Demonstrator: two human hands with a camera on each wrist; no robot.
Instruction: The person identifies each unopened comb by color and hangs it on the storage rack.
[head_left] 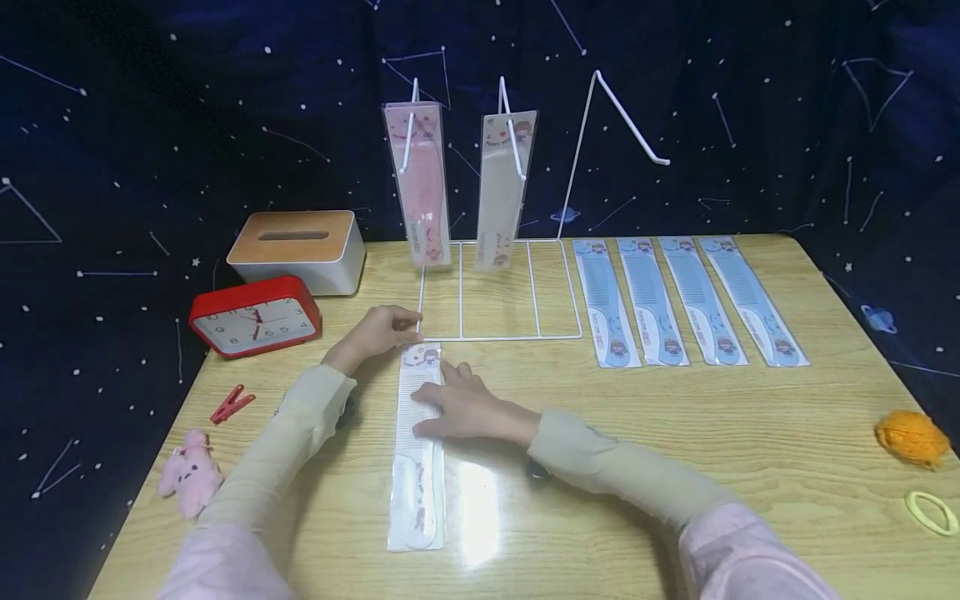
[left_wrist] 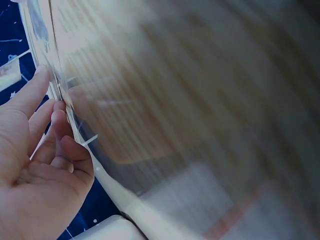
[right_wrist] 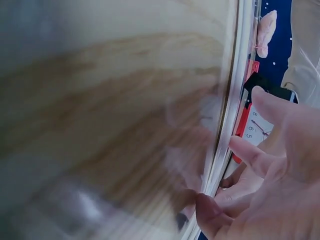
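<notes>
Head view, white comb: a white comb in a clear packet [head_left: 417,442] lies lengthwise on the wooden table [head_left: 750,433], in front of the wire rack.
Left hand: the left hand [head_left: 375,332] sits at the far end of the packet, beside the near left corner of the rack base; its fingers are loosely bent and touch the packet's top edge, and a firm pinch cannot be told.
Right hand: the right hand [head_left: 461,408] lies flat across the middle of the packet, fingers fairly straight, pressing it onto the table.
Left wrist view: the left hand [left_wrist: 35,165] shows relaxed fingers against the packet's thin edge [left_wrist: 55,80]; the rest is blurred.
Right wrist view: the right hand [right_wrist: 270,175] spreads beside the packet's edge [right_wrist: 227,120], with the clock face behind it.
Wire rack: the white wire rack [head_left: 498,287] stands at the back of the table; a pink comb packet [head_left: 420,179] and a white comb packet [head_left: 502,187] hang on its hooks, side by side.
Blue combs: four blue comb packets [head_left: 678,300] lie in a row right of the rack.
Left side: a tissue box [head_left: 296,248], a red clock [head_left: 255,325], a red clip [head_left: 232,404] and a pink plush toy [head_left: 191,471].
Right edge: an orange yarn ball [head_left: 911,436] and a yellow ring [head_left: 930,510].
</notes>
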